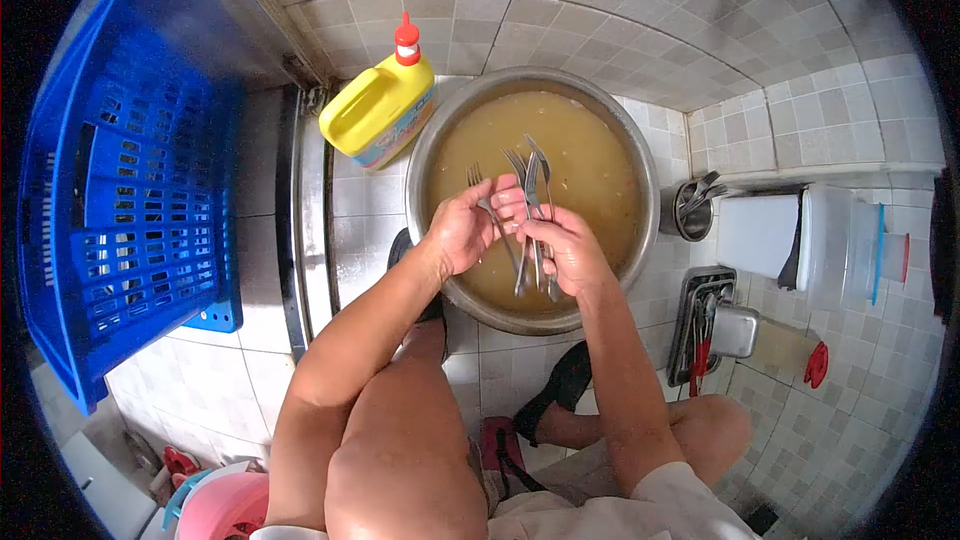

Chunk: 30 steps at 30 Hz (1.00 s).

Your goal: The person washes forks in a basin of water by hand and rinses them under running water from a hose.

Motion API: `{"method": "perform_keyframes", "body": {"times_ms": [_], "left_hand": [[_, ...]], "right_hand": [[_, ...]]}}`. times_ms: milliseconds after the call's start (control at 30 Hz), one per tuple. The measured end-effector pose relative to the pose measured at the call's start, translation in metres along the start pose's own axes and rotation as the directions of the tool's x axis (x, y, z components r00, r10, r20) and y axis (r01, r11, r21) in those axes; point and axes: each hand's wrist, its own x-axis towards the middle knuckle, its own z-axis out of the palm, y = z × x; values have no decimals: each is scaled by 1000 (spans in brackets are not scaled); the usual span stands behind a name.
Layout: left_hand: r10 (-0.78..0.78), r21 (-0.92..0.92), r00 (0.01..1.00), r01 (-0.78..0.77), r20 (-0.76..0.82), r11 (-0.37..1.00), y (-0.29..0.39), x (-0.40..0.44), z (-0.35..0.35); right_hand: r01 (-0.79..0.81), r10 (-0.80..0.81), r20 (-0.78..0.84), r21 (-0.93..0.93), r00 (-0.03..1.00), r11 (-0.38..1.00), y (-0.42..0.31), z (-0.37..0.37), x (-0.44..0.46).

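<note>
My left hand (462,232) is closed around a fork (504,238), whose tines rise above the thumb and whose handle slants down to the right. My right hand (568,252) grips a bunch of metal cutlery (532,185). Forks show in it, along with a piece that looks like a knife, with the upper ends fanned out and the handles hanging below. Both hands are close together over a large round metal basin (648,190) of cloudy brownish water. The left fingers nearly meet the bunch; whether they touch it I cannot tell.
A yellow detergent bottle (375,105) with a red cap stands left of the basin. Further left is a blue plastic basket (150,190). On the right are a metal cup (686,210) with cutlery, a dark tray (690,325) with utensils, and plastic containers (835,245) by the tiled wall.
</note>
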Motion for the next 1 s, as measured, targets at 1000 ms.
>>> {"method": "perform_keyframes", "body": {"times_ms": [1000], "left_hand": [[47,166,998,-51,30,985,-7,5,7]], "right_hand": [[-335,291,343,73,893,940,13,-3,4]]}}
